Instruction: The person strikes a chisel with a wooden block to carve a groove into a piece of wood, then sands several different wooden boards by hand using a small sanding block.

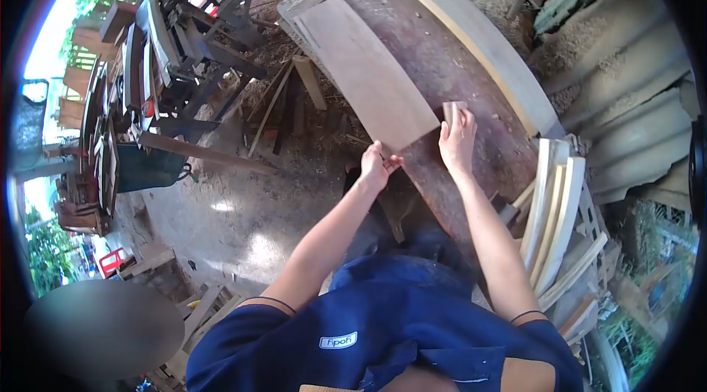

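Note:
A long, flat wooden board (368, 71) lies lengthwise along the left side of the brown workbench (479, 112). At its near end, my left hand (376, 168) grips the left corner, fingers curled at the edge. Just right of that end, my right hand (457, 143) is closed around a small brown block (450, 111), apparently wood, low over the bench top. The fingers hide part of the block. It is apart from the board.
A long curved timber (471, 27) runs along the bench's far right side. Several pale wood strips (554, 208) stand at the right, near corrugated sheets (618, 82). Left of the bench are a dark green wheelbarrow (151, 167), stacked timber and concrete floor (236, 215).

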`<state>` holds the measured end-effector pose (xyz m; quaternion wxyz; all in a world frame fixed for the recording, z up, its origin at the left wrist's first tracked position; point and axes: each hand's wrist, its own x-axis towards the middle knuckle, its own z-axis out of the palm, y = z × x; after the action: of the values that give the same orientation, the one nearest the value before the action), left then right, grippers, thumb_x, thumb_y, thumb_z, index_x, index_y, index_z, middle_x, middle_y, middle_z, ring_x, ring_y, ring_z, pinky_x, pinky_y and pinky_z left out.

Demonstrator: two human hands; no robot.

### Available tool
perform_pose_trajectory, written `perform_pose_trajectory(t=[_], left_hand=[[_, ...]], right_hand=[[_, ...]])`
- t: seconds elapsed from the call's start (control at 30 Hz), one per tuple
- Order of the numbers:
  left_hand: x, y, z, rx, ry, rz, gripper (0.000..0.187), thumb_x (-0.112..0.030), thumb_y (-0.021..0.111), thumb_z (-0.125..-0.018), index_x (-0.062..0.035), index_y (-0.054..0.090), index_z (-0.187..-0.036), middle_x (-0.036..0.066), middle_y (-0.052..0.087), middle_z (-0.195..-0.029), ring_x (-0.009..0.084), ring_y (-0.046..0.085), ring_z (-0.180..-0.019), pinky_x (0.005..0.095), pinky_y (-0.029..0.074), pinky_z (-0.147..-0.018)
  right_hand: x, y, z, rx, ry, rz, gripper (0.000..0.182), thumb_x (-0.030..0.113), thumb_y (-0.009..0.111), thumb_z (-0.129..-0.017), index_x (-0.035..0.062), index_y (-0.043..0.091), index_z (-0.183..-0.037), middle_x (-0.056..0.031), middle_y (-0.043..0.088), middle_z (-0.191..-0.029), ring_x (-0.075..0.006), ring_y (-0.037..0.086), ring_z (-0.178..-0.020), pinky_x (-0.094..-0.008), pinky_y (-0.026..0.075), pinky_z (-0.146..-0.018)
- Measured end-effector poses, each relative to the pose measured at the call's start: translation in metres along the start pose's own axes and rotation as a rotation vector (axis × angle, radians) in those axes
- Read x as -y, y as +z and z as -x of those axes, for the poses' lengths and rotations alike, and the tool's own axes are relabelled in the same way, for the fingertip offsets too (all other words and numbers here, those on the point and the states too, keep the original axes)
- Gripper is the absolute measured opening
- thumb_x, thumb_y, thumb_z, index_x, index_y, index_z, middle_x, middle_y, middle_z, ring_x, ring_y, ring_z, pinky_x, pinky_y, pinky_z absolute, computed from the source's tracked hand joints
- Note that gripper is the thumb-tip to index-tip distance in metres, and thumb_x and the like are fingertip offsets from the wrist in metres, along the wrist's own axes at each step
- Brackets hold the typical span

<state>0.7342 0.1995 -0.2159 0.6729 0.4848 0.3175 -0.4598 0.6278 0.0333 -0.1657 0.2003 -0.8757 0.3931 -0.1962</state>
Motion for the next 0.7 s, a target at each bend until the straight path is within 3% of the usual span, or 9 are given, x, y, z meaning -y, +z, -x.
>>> perform_pose_trajectory(t=[0.1,0.13,0.23,0.37,0.43,0.5,0.57,0.63,0.7], left_hand=[[0.004,0.003,-0.001,0.044,0.065,-0.056,0.028,-0.033,0.040,-0.105,-0.0078,0.051,-0.112,0.009,0.058,-0.089,0.0192,0.059,-0.061,0.0441,0.060,-0.067],[0.002,0.008,0.001,0.012,0.068,-0.159,0.028,-0.031,0.042,-0.104,-0.0070,0.052,-0.112,0.008,0.059,-0.087,0.0189,0.059,-0.059,0.0427,0.060,-0.065],[-0.013,0.014,0.013,0.126,0.132,-0.636,0.027,-0.027,0.046,-0.100,-0.0042,0.055,-0.112,0.010,0.063,-0.090,0.0196,0.063,-0.056,0.0377,0.059,-0.061],[-0.032,0.007,0.021,0.039,0.171,-1.100,0.032,-0.027,0.050,-0.097,-0.0004,0.063,-0.110,0.009,0.071,-0.094,0.0191,0.068,-0.061,0.0301,0.056,-0.059],[-0.034,0.001,0.022,0.016,0.199,-1.037,0.033,-0.027,0.050,-0.098,-0.0010,0.066,-0.109,0.009,0.073,-0.091,0.0178,0.068,-0.062,0.0303,0.055,-0.060],[-0.028,-0.004,0.023,-0.008,0.437,-1.054,0.035,-0.031,0.050,-0.100,-0.0026,0.065,-0.113,0.010,0.073,-0.091,0.0191,0.069,-0.066,0.0330,0.055,-0.063],[-0.013,0.005,0.030,-0.048,0.572,-0.872,0.050,-0.042,0.047,-0.100,-0.0067,0.051,-0.135,0.020,0.067,-0.113,0.0324,0.068,-0.093,0.0410,0.055,-0.077],[0.012,0.009,0.016,-0.081,0.809,-0.921,0.060,-0.045,0.046,-0.100,-0.0109,0.035,-0.148,0.023,0.055,-0.133,0.0379,0.063,-0.108,0.0454,0.053,-0.086],[0.020,0.019,0.018,-0.127,0.765,-1.045,0.069,-0.046,0.044,-0.100,-0.0116,0.020,-0.154,0.023,0.047,-0.139,0.0411,0.060,-0.112,0.0484,0.051,-0.091]], right_hand=[[-0.032,0.002,0.049,0.060,0.140,0.291,0.087,0.021,0.074,-0.080,0.0032,0.027,-0.150,-0.0222,0.047,-0.131,-0.0407,0.048,-0.120,-0.0527,0.042,-0.097],[-0.031,-0.004,0.056,0.123,0.129,0.218,0.098,0.024,0.076,-0.077,0.0041,0.019,-0.154,-0.0220,0.048,-0.128,-0.0399,0.049,-0.116,-0.0544,0.042,-0.094],[-0.029,-0.011,0.047,0.290,0.157,0.264,0.101,0.024,0.076,-0.077,0.0041,0.015,-0.155,-0.0219,0.049,-0.126,-0.0400,0.050,-0.112,-0.0526,0.043,-0.093],[-0.059,-0.002,0.044,0.137,0.039,0.043,0.092,0.033,0.068,-0.084,0.0024,0.018,-0.154,-0.0258,0.052,-0.119,-0.0427,0.050,-0.110,-0.0531,0.042,-0.094],[-0.030,-0.022,0.040,0.103,0.081,-0.010,0.086,0.037,0.064,-0.087,0.0011,0.021,-0.153,-0.0312,0.051,-0.123,-0.0479,0.049,-0.112,-0.0570,0.039,-0.099],[0.001,-0.028,0.033,0.077,-0.070,-0.051,0.084,0.035,0.064,-0.087,0.0015,0.023,-0.153,-0.0281,0.053,-0.118,-0.0460,0.051,-0.108,-0.0551,0.042,-0.095],[0.036,-0.030,0.022,0.234,-0.174,0.031,0.083,0.031,0.065,-0.085,0.0020,0.025,-0.152,-0.0239,0.054,-0.114,-0.0417,0.053,-0.102,-0.0522,0.045,-0.090],[0.054,-0.008,0.016,0.236,-0.339,0.095,0.080,0.029,0.066,-0.084,0.0054,0.029,-0.151,-0.0168,0.054,-0.107,-0.0346,0.055,-0.097,-0.0476,0.048,-0.081],[0.052,0.033,0.022,0.334,-0.374,0.265,0.070,0.025,0.060,-0.090,0.0088,0.031,-0.151,-0.0138,0.053,-0.103,-0.0315,0.055,-0.095,-0.0439,0.048,-0.077]])
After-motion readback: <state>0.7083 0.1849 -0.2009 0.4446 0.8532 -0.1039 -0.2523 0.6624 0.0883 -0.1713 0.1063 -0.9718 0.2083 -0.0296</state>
